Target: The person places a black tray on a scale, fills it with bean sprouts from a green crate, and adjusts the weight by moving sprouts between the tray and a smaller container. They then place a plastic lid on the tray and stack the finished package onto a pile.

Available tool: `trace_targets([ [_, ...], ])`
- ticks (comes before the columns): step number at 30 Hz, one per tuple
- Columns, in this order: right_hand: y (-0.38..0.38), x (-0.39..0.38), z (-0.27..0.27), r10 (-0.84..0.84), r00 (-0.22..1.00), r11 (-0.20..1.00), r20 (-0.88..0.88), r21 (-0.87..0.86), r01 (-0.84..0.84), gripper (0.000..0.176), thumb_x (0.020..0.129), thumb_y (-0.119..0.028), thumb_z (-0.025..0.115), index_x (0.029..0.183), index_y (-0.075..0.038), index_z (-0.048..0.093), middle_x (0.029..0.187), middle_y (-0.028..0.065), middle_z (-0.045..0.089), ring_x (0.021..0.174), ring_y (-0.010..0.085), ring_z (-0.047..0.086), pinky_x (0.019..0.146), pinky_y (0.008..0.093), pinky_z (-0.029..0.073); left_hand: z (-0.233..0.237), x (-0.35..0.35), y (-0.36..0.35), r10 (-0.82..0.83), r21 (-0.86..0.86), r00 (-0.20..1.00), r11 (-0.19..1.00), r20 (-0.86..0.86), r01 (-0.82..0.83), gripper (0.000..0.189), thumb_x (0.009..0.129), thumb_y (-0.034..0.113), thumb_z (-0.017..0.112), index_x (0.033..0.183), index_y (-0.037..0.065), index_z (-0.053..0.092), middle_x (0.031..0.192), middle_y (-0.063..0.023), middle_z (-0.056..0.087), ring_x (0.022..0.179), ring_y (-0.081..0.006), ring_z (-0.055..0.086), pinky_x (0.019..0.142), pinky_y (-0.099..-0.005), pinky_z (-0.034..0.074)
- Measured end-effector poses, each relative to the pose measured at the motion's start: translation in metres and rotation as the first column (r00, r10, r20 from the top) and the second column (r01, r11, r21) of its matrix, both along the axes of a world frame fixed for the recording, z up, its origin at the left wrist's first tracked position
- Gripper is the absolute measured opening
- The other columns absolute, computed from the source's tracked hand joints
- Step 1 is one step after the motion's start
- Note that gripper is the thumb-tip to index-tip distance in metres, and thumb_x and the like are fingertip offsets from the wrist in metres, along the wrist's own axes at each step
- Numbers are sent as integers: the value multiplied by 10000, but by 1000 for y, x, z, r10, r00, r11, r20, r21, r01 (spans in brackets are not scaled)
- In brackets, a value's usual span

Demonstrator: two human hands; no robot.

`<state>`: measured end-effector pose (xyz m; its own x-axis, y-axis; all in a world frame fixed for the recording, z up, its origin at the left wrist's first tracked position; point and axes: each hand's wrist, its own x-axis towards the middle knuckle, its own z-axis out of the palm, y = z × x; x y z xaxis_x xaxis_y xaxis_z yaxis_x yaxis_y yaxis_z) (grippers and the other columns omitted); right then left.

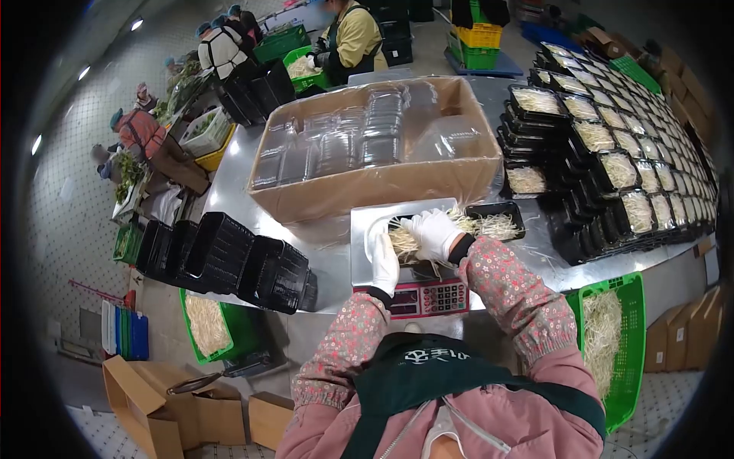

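My left hand [384, 258], in a white glove, lies with fingers stretched out along the left side of a black tray of pale bean sprouts [404, 242]. The tray rests on a scale with a metal platform [361, 252] and a red keypad panel [430, 299]. From the right, my right hand [434, 234], gloved too, curls its fingers over the sprouts and presses into them; its fingertips are partly hidden. Right behind it, a second black tray [517, 217] holds more sprouts, some trailing over its edge.
Ahead stands a cardboard box [336, 200] of clear plastic lids. Stacked empty black trays [222, 256] lie at the left; filled packs [612, 172] pile high on the right. Green crates [631, 344] of sprouts flank me below the table. Other people [355, 38] work further back.
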<state>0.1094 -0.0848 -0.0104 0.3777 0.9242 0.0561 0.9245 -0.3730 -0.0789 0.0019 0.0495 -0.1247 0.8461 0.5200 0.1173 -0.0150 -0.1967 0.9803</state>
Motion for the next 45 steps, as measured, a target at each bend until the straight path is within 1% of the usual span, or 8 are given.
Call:
trace_targets([
  [3, 14, -6, -17, -15, 1000, 997, 18, 77, 14, 617, 643, -336, 748, 1161, -41, 590, 918, 112, 633, 885, 299, 624, 765, 418, 482, 28, 2, 16, -53, 435, 997, 900, 53, 25, 484, 1019, 300, 435, 1383, -17, 466, 1374, -184, 514, 1296, -316, 440, 1113, -405, 302],
  [6, 22, -9, -43, -117, 992, 986, -41, 114, 121, 651, 646, -339, 746, 1195, -31, 577, 917, 116, 628, 880, 301, 620, 767, 427, 481, 51, 1, 14, -141, 780, 988, 624, 62, 40, 508, 978, 315, 493, 1374, -2, 481, 1366, -192, 523, 1315, -360, 426, 1124, -457, 281],
  [11, -7, 4, -20, -71, 959, 985, -273, 129, 110, 917, 595, -447, 821, 1340, -38, 478, 1221, 186, 555, 1149, 347, 531, 988, 423, 427, 38, 8, 14, -89, 813, 996, 577, -28, 74, 483, 935, 289, 529, 1355, 50, 519, 1332, -153, 560, 1312, -338, 433, 1115, -479, 273],
  [15, -35, 19, 14, -126, 992, 982, -24, -148, 121, 823, 591, -431, 822, 1279, -59, 564, 1449, 224, 397, 1305, 355, 400, 1037, 477, 385, 53, 10, 1, -21, 858, 995, 506, -96, 93, 431, 953, 247, 513, 1367, 129, 531, 1333, -126, 562, 1309, -302, 443, 1152, -451, 251],
  [18, -43, 31, 25, -197, 977, 923, -76, -350, 159, 437, 653, -287, 752, 995, -40, 639, 1012, 233, 666, 971, 364, 654, 739, 446, 531, 55, 12, -3, -6, 876, 996, 476, -88, 80, 399, 950, 233, 515, 1336, 144, 565, 1312, -110, 575, 1302, -288, 452, 1144, -449, 260],
  [21, -44, 28, 0, -186, 983, 961, 10, -204, 184, 255, 724, -197, 679, 909, -39, 605, 774, 161, 693, 723, 345, 695, 604, 439, 526, 56, 17, -10, 40, 889, 994, 451, -105, 76, 364, 947, 217, 518, 1297, 151, 593, 1295, -94, 586, 1301, -278, 453, 1136, -441, 267],
  [26, -61, 40, -8, -144, 989, 965, -17, -222, 137, 168, 859, -153, 547, 972, -38, 594, 788, 159, 702, 713, 329, 704, 598, 460, 528, 54, 14, -13, 68, 914, 992, 400, -102, 66, 341, 943, 215, 523, 1264, 140, 612, 1314, -77, 587, 1312, -271, 442, 1132, -433, 268],
  [45, -106, 83, 19, -122, 991, 979, -51, -172, 112, 248, 910, -220, 505, 1075, -48, 575, 821, 172, 696, 769, 369, 684, 665, 478, 529, 47, 11, -18, 137, 959, 981, 264, -141, 101, 372, 926, 233, 494, 1279, 165, 592, 1302, -35, 588, 1299, -258, 442, 1101, -498, 251],
])
